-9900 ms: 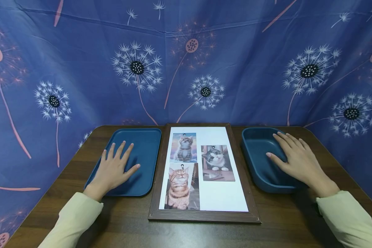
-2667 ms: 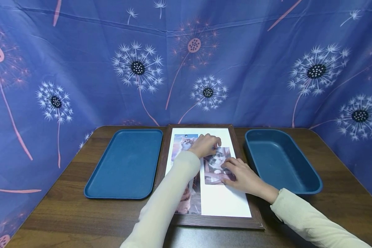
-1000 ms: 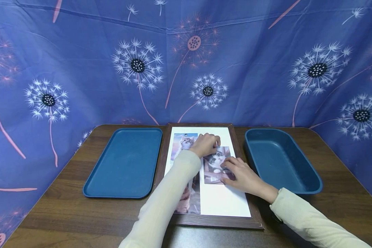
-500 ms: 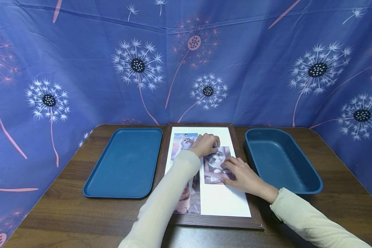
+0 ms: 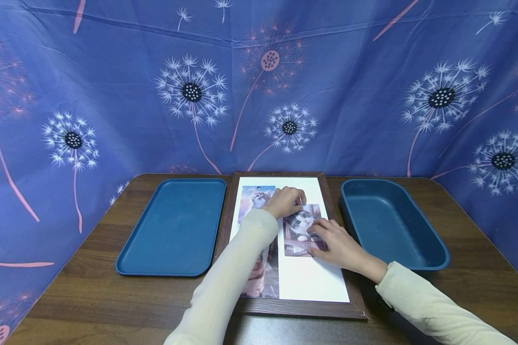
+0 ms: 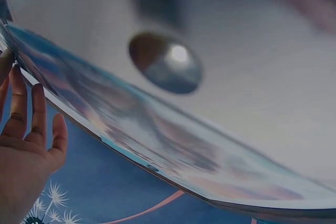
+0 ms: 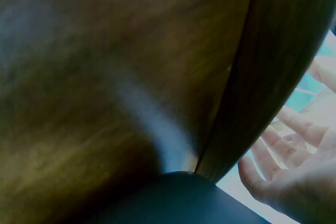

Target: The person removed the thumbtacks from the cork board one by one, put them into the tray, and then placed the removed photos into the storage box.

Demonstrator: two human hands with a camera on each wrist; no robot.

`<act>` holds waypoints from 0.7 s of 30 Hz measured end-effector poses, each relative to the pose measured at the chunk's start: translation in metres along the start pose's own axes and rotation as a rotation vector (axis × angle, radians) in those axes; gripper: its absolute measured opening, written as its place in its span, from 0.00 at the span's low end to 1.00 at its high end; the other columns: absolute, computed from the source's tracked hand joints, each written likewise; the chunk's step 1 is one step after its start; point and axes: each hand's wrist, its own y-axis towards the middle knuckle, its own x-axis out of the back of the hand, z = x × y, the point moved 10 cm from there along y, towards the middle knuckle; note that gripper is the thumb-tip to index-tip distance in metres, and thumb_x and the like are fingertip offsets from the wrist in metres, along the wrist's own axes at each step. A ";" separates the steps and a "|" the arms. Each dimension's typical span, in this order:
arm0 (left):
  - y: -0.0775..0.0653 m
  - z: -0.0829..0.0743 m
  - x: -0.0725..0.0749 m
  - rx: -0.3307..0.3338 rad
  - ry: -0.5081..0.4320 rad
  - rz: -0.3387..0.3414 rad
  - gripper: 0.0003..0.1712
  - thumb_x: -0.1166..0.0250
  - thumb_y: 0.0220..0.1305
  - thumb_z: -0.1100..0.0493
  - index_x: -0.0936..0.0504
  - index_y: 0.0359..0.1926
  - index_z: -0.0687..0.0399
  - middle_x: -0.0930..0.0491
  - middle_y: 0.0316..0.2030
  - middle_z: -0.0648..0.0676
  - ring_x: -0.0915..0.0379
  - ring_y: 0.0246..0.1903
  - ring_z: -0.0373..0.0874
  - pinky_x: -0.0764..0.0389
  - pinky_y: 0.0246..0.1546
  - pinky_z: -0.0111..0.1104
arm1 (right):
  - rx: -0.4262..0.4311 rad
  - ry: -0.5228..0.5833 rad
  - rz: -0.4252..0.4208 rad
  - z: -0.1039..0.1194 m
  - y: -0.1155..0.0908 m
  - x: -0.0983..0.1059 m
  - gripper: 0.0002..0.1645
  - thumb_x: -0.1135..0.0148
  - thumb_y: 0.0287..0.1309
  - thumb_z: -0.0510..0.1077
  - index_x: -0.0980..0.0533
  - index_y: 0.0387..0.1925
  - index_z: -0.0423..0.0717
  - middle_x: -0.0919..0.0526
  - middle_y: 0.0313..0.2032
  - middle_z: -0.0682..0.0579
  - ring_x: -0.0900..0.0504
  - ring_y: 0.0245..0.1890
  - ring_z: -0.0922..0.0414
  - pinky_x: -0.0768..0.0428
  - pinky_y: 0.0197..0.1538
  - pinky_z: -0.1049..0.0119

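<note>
A framed white board lies on the table with three cat photos on it. My left hand reaches over the upper-left kitten photo to the top edge of the grey-and-white cat photo. Its thumb and index finger pinch a small pin there, mostly hidden by the fingers. My right hand rests its loosely bent fingertips on that photo's right side. The left forearm covers much of the orange cat photo. In the left wrist view, a round silver pin head looms close to the camera.
A flat blue tray sits left of the board, and a deeper blue bin stands to its right. The dark wooden table ends against a blue dandelion-print cloth behind.
About ten seconds ago my hands hovered over the tray and the bin; both are now at the grey-and-white cat photo. Over the last few seconds they have hardly moved.
</note>
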 end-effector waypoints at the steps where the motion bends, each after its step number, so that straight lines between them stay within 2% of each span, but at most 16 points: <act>1: 0.000 0.000 0.000 0.001 -0.007 0.001 0.10 0.37 0.58 0.55 0.20 0.42 0.44 0.18 0.36 0.43 0.24 0.40 0.38 0.28 0.46 0.38 | -0.001 0.000 0.000 0.000 0.000 0.000 0.25 0.31 0.45 0.51 0.23 0.45 0.42 0.24 0.46 0.46 0.27 0.44 0.51 0.26 0.45 0.51; 8: -0.002 0.001 -0.002 0.015 -0.057 0.026 0.10 0.37 0.59 0.55 0.20 0.42 0.45 0.18 0.37 0.43 0.25 0.40 0.38 0.31 0.49 0.39 | -0.003 -0.002 0.002 0.000 -0.001 0.000 0.25 0.31 0.45 0.50 0.23 0.45 0.42 0.24 0.46 0.46 0.27 0.44 0.50 0.26 0.45 0.51; 21: -0.001 0.003 -0.002 0.020 -0.107 0.033 0.08 0.38 0.59 0.57 0.19 0.41 0.45 0.19 0.35 0.44 0.27 0.36 0.37 0.32 0.47 0.39 | -0.004 0.000 -0.002 0.000 -0.001 0.001 0.25 0.31 0.45 0.50 0.23 0.44 0.42 0.24 0.46 0.46 0.27 0.44 0.50 0.26 0.45 0.51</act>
